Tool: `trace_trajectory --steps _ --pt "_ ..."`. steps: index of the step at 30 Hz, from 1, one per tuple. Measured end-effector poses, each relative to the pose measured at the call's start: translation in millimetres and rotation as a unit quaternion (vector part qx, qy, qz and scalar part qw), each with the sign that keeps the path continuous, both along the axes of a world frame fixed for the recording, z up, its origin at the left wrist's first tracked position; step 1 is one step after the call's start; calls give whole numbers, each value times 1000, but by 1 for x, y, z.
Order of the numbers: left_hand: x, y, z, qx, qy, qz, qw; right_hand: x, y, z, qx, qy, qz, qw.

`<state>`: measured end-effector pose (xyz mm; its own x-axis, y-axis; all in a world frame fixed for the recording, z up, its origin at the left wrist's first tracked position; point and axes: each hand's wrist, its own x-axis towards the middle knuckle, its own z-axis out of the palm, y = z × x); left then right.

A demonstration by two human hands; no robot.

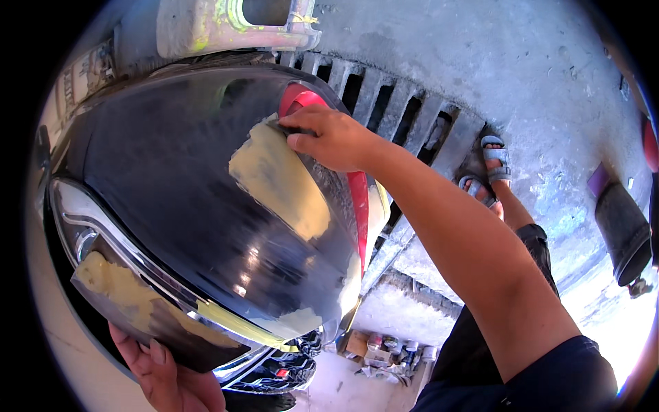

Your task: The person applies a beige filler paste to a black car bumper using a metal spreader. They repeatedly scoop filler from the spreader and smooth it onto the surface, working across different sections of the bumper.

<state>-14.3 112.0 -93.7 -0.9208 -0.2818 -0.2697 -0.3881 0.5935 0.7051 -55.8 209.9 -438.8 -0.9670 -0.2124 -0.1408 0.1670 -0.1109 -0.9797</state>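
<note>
My right hand [319, 137] reaches onto the dark curved vehicle panel [158, 158], fingers closed on a small dark piece I cannot make out at the upper edge of a tan putty patch [278, 178]. A red strip [358, 213] runs along the panel's right side, partly behind my hand and arm. A chrome trim [106, 226] curves along the panel's lower left, with yellow masking tape [240, 323] near its end. My left hand [165, 378] is at the edge of a lower putty-smeared piece [158, 305], fingers curled; whether they hold anything else is hidden.
A pinkish panel [192, 27] lies at the top. A slotted drain grate [384, 103] crosses the concrete floor [494, 62] beside my sandalled feet [491, 172]. A dark cylinder [618, 226] lies at the right. Cans and boxes [388, 353] are grouped at the bottom.
</note>
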Motion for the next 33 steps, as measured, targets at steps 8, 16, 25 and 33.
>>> trace_trajectory --steps 8,16,25,33 --pt "6 -2 9 -14 46 -12 999 107 -12 6 -109 -42 -4 993" --pt "10 -4 8 -22 47 -15 999 133 -3 12 -117 -96 -28 988" --pt "5 10 5 -38 31 10 999 47 -7 17 -11 22 -72 997" --pt "7 2 7 -23 18 4 1000 140 -14 22 -42 -72 -36 996"
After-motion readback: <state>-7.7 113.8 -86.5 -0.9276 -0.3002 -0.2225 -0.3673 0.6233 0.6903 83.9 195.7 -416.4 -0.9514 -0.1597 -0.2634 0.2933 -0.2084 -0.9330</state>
